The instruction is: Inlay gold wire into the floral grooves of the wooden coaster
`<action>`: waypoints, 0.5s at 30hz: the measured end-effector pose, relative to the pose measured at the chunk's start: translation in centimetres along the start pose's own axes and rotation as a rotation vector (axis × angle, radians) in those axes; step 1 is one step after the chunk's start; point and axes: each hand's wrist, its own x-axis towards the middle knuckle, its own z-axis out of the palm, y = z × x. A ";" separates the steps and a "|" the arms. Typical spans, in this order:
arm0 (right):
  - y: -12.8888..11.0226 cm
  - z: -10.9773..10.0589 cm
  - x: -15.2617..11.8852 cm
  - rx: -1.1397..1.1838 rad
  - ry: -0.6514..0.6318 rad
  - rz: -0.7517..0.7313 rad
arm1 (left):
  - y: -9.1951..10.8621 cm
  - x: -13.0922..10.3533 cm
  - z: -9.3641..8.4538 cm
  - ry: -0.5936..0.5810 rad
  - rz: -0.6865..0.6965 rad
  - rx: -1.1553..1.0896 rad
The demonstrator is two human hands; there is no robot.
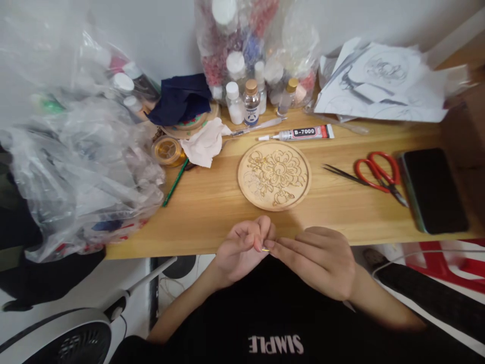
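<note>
Just off the table's front edge, my left hand (244,247) and my right hand (322,258) meet at their fingertips. Between them shows a short piece of gold wire (266,249), pinched by the fingers of both hands. Beyond the hands lies a round wooden plaque (275,175) with a flower pattern outlined in gold wire; part of the pattern at its left looks like bare drawn lines. Neither hand touches the plaque. A spool of gold wire (167,150) rests further left, beside a pale cloth scrap (206,142).
A glue tube (305,133), small bottles (251,102) and paper sketches (382,81) are along the back. Tweezers (344,174), red-handled pliers (379,173) and a phone (434,190) lie right. Plastic bags (87,167) and a green pencil (175,183) are left.
</note>
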 end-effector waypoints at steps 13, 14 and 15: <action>0.9 -0.2 -1.0 0.028 0.011 0.128 | 1.0 0.8 -0.6 0.225 -0.016 0.041; 0.9 -0.2 -1.0 0.016 0.017 0.129 | 1.0 0.9 -0.6 0.234 -0.020 0.049; 0.9 -0.2 -1.1 0.005 0.021 0.128 | 0.9 0.9 -0.7 0.240 -0.022 0.056</action>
